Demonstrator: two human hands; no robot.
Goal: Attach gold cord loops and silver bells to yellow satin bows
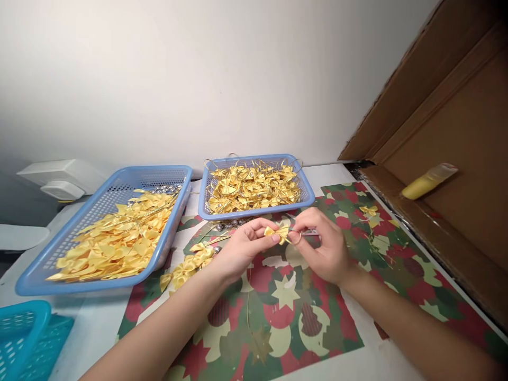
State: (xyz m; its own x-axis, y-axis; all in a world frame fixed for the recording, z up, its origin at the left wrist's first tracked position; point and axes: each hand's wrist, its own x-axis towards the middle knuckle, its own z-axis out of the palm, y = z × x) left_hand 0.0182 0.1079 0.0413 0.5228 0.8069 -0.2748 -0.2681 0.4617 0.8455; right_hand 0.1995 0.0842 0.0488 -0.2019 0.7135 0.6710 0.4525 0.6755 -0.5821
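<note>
A small yellow ribbon bow is pinched between the thumb and fingers of my left hand. Close beside it, my right hand has its thumb and forefinger closed on a thin gold cord, which curls in a small loop at the bow's right side. A slim metallic object shows behind the right fingers; its kind and whether I hold it are unclear. Loose yellow bows lie under and left of my left forearm, with silver bells near my left wrist.
A blue basket of yellow bows stands at left; another blue basket holds bows with gold cord loops. A patterned sheet covers the table. At right are a single bow and a cardboard wall with a yellow tube.
</note>
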